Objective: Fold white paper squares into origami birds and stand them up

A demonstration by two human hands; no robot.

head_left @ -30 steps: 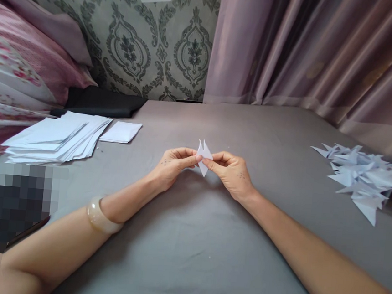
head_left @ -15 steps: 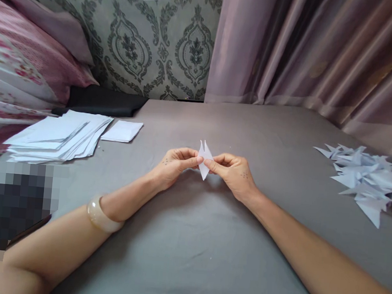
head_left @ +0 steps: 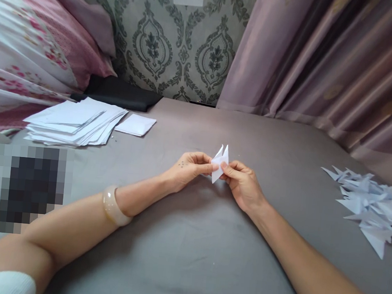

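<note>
A small piece of folded white paper [head_left: 220,163], with two narrow points at the top and one at the bottom, is held up above the grey cloth. My left hand [head_left: 194,167] pinches its left side between thumb and fingers. On its right side, my right hand [head_left: 244,183] grips it with the thumb pressed on the front face. The fingertips behind the paper are partly hidden. A pale bangle [head_left: 113,206] circles my left forearm.
Stacked white paper sheets [head_left: 71,118] lie at the left, beside a smaller stack of paper [head_left: 136,125]. A heap of folded paper pieces [head_left: 373,201] is at the right. Behind are a black item [head_left: 121,92], patterned wall [head_left: 184,41] and pink curtain [head_left: 275,58].
The view has turned, so the surroundings sit differently in the frame. Both hands still hold the folded paper, which is now tilted, its top leaning right and its two points spread wider.
</note>
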